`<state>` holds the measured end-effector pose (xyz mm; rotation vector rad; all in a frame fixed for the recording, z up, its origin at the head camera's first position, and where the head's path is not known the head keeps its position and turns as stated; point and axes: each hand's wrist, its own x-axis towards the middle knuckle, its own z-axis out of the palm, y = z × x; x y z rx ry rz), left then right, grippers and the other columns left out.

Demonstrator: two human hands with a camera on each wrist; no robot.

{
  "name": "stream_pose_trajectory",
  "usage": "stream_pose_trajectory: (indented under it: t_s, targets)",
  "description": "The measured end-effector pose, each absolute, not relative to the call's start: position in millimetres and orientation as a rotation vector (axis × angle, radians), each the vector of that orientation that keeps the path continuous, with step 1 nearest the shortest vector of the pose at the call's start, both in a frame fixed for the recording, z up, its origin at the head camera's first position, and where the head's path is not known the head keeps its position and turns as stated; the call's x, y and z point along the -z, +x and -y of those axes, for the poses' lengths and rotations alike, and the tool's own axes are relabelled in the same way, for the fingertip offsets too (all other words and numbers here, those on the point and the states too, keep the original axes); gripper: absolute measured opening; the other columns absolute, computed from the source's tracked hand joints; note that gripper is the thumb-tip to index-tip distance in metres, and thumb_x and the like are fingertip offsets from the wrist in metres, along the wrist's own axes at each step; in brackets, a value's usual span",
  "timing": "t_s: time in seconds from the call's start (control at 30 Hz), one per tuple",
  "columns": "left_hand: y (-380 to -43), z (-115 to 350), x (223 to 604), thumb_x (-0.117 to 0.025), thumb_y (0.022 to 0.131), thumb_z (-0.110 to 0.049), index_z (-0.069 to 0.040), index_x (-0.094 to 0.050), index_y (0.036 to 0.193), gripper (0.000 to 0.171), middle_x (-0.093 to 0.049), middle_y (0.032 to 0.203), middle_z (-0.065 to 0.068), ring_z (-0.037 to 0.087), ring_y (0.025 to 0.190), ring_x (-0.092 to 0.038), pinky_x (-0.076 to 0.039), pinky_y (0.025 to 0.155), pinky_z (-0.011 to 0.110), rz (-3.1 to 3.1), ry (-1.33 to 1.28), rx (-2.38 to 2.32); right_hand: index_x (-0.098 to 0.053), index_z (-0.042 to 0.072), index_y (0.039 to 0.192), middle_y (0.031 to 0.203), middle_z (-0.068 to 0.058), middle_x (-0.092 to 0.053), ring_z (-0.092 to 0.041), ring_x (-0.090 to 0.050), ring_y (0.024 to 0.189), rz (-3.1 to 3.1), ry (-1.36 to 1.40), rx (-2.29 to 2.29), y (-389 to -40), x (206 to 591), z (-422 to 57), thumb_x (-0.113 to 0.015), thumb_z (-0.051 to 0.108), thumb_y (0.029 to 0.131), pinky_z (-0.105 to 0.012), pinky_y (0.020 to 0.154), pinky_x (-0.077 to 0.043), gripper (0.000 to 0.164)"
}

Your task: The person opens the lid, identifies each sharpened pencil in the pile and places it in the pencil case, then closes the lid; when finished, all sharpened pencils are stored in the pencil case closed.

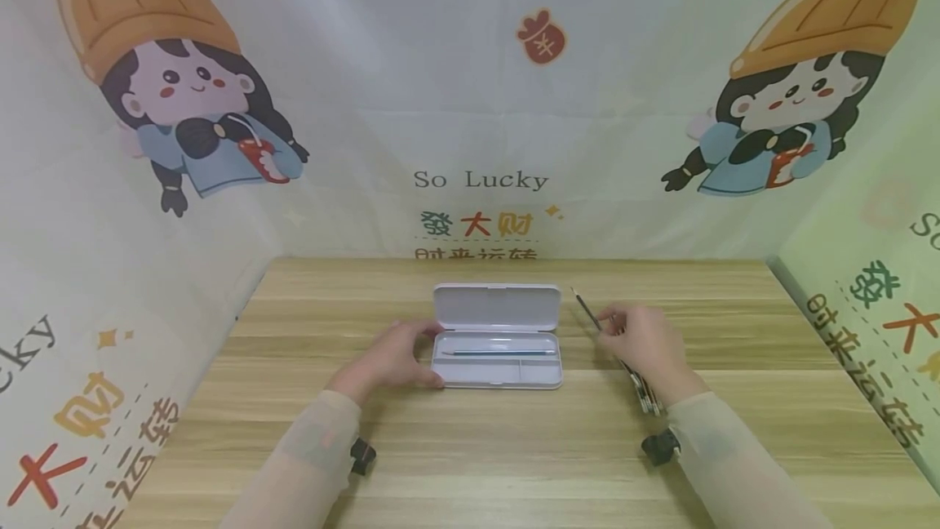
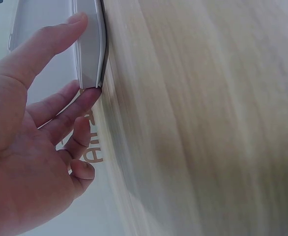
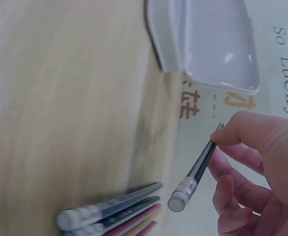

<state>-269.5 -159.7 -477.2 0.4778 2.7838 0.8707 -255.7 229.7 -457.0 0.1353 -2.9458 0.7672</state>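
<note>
A white pencil case stands with its lid raised in the middle of the table. One light-blue pencil lies lengthwise in its back compartment. At the case's left end my left hand holds it, thumb at the front corner and fingertips at the back, as the left wrist view shows. Right of the case, my right hand pinches a dark pencil between thumb and fingers. Its white eraser end points toward the wrist camera, its sharpened tip toward the back wall in the head view.
Below the right hand lies a bunch of pencils with white erasers, some dark, others red and yellow. The wood-grain table ends at a printed cloth backdrop at the back and sides. Black wrist cameras sit on both sleeves.
</note>
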Motion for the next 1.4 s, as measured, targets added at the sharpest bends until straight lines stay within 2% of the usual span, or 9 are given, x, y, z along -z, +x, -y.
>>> stream_pose_trajectory:
  t_s: [0.2, 0.4, 0.6, 0.83, 0.97, 1.17, 1.4]
  targets:
    - [-269.2, 159.5, 476.8, -0.097, 0.063, -0.024, -0.01, -0.061, 0.139, 0.085, -0.066, 0.137, 0.01, 0.033, 0.13, -0.055, -0.042, 0.116, 0.054, -2.79, 0.475, -0.866, -0.077, 0.015, 0.111, 0.087, 0.002, -0.076, -0.012, -0.056, 0.063, 2.849, 0.199, -0.761, -254.5, 447.2, -226.7, -0.073, 0.017, 0.084, -0.027, 0.053, -0.042, 0.028]
    - [-269.3, 159.6, 477.2, -0.097, 0.063, -0.024, -0.01, -0.061, 0.139, 0.085, -0.065, 0.137, 0.011, 0.033, 0.13, -0.055, -0.042, 0.116, 0.054, -2.784, 0.476, -0.879, -0.077, 0.018, 0.111, 0.086, 0.005, -0.075, -0.015, -0.057, 0.071, 2.79, 0.266, -0.727, -253.0, 440.0, -220.8, -0.073, 0.018, 0.085, -0.027, 0.056, -0.042, 0.026]
    - [-269.2, 159.2, 476.8, -0.097, 0.063, -0.023, -0.01, -0.061, 0.139, 0.085, -0.065, 0.138, 0.011, 0.033, 0.131, -0.054, -0.041, 0.117, 0.054, -2.776, 0.48, -0.893, -0.078, 0.02, 0.111, 0.087, 0.005, -0.075, -0.022, -0.066, 0.083, 2.745, 0.352, -0.712, -252.9, 435.5, -215.3, -0.075, 0.017, 0.086, -0.031, 0.065, -0.048, 0.025]
    - [-269.5, 159.3, 477.2, -0.097, 0.063, -0.024, -0.009, -0.061, 0.14, 0.085, -0.065, 0.139, 0.011, 0.034, 0.132, -0.054, -0.041, 0.117, 0.054, -2.771, 0.488, -0.895, -0.08, 0.02, 0.107, 0.088, 0.006, -0.075, -0.02, -0.067, 0.088, 2.714, 0.559, -0.675, -254.1, 433.5, -207.5, -0.077, 0.014, 0.085, -0.041, 0.078, -0.056, 0.023]
    - [-269.0, 159.3, 476.8, -0.097, 0.063, -0.023, -0.009, -0.061, 0.139, 0.085, -0.065, 0.139, 0.012, 0.034, 0.131, -0.055, -0.041, 0.117, 0.053, -2.769, 0.485, -0.899, -0.08, 0.02, 0.107, 0.088, 0.009, -0.075, -0.019, -0.069, 0.09, 2.697, 0.686, -0.588, -257.6, 436.9, -201.4, -0.08, 0.015, 0.084, -0.042, 0.082, -0.058, 0.024]
    - [-268.0, 159.8, 476.0, -0.097, 0.064, -0.022, -0.008, -0.061, 0.139, 0.084, -0.066, 0.137, 0.012, 0.034, 0.13, -0.056, -0.042, 0.116, 0.053, -2.781, 0.482, -0.878, -0.081, 0.019, 0.099, 0.084, 0.008, -0.074, -0.016, -0.068, 0.085, 2.634, 0.894, -0.497, -264.0, 440.6, -187.6, -0.085, 0.013, 0.082, -0.038, 0.078, -0.058, 0.019]
    - [-269.9, 159.8, 477.4, -0.097, 0.064, -0.024, -0.009, -0.06, 0.14, 0.086, -0.064, 0.14, 0.012, 0.034, 0.132, -0.055, -0.042, 0.117, 0.054, -2.775, 0.48, -0.871, -0.081, 0.023, 0.099, 0.092, 0.008, -0.077, -0.014, -0.065, 0.083, 2.654, 0.975, -0.389, -271.0, 445.4, -170.7, -0.083, 0.015, 0.082, -0.032, 0.073, -0.055, 0.019]
